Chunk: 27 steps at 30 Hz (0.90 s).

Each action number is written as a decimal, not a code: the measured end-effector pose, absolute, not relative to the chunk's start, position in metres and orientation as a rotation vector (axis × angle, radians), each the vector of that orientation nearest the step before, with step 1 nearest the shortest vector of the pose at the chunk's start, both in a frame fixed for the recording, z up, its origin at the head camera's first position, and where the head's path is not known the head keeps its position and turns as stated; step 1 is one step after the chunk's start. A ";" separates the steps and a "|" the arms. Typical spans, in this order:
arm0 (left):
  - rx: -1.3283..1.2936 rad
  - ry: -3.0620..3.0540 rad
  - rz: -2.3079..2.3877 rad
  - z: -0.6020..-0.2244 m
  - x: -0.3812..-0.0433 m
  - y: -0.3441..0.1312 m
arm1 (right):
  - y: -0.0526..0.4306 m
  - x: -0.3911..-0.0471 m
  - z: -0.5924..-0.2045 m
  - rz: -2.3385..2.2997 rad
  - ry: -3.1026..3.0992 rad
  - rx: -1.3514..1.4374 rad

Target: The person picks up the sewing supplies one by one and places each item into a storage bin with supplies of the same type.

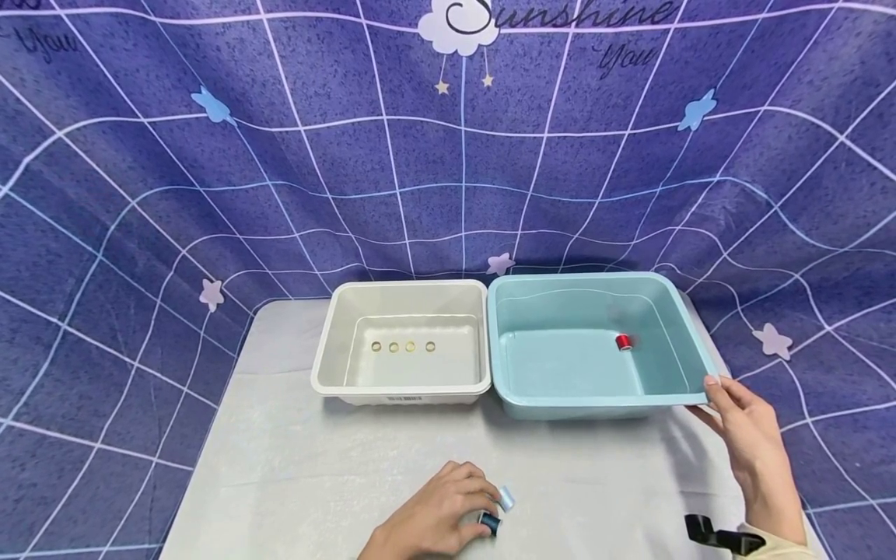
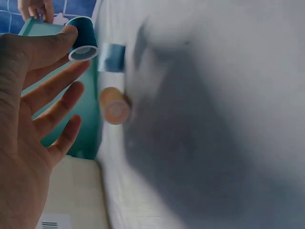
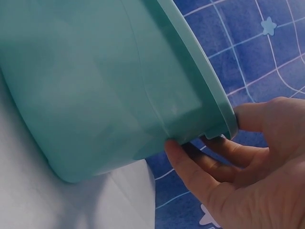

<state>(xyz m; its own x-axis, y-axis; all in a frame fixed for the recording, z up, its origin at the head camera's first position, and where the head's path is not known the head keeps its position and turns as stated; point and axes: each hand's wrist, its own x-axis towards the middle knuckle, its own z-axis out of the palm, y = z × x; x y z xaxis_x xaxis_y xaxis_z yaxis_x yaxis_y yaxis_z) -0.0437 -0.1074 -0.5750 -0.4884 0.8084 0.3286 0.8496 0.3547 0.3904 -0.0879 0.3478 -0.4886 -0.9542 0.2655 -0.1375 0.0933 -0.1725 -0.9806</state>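
My left hand pinches a dark blue thread spool between thumb and index finger, low over the table; its other fingers are spread. A light blue thread spool lies beside its fingertips. In the left wrist view an orange spool lies close by; the hand hides it in the head view. My right hand holds the near right corner of the light blue bin, thumb at the rim and fingers beneath it. Inside that bin is a red spool.
A white bin stands against the left side of the blue bin, with several small yellowish rings in a row on its floor. Behind the grey-white table hangs a purple grid-patterned cloth.
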 end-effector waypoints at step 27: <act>-1.573 -2.357 -0.757 -0.521 -0.075 -0.096 | 0.347 -0.087 -0.489 2.283 -1.930 -0.453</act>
